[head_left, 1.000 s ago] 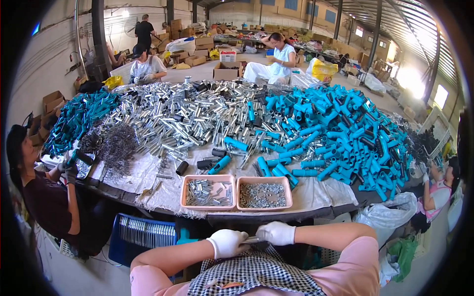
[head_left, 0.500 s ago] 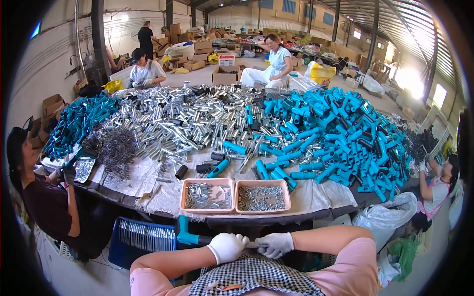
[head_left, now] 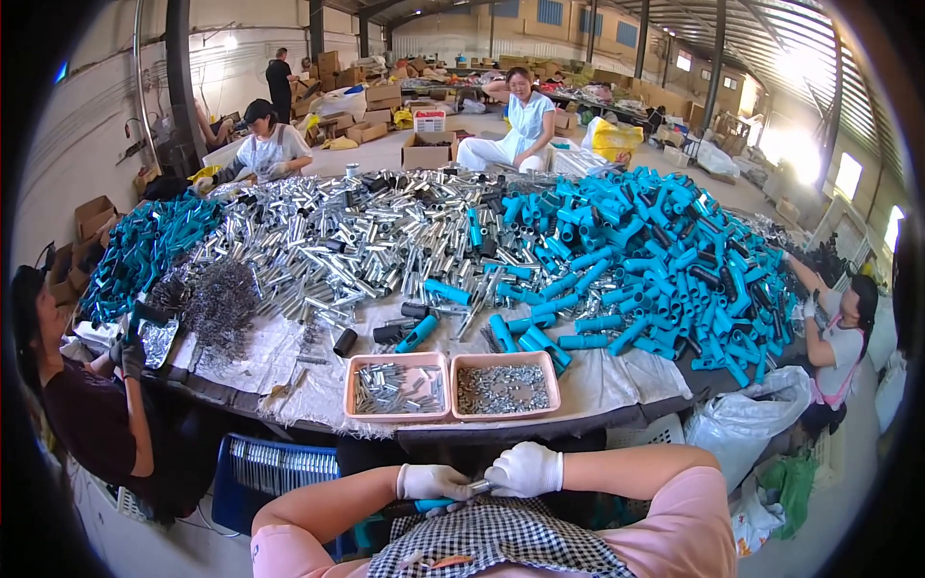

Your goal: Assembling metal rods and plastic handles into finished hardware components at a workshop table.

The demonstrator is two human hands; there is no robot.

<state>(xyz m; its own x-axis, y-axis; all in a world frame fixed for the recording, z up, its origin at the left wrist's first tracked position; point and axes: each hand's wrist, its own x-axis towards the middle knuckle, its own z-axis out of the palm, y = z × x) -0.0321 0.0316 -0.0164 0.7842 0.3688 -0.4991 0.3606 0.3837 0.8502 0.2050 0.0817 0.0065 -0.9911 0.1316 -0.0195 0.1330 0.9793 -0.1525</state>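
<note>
Both my hands wear white gloves and meet close together in front of my checked apron. My left hand [head_left: 436, 483] is closed around a teal plastic handle [head_left: 433, 505], mostly hidden by the hand and forearm. A short silver metal tube [head_left: 480, 486] sticks out between the hands, in line with the handle. My right hand [head_left: 525, 470] is closed, its fingers gripping the tube's end. Just beyond them, on the table edge, stand two pink trays: the left tray [head_left: 397, 418] holds small metal pins, the right tray [head_left: 506, 417] small metal fittings.
Heaps of silver tubes [head_left: 385, 246], teal handles [head_left: 665, 260] and dark springs [head_left: 220, 299] cover the table. A blue crate [head_left: 228, 491] of metal rods stands low left, a white sack [head_left: 747, 424] low right. Co-workers sit at both sides and behind the table.
The teal handle, earlier sticking out leftward past my left hand, is now mostly hidden. My right hand has turned over and shifted slightly up and left. The view has shifted a little.
</note>
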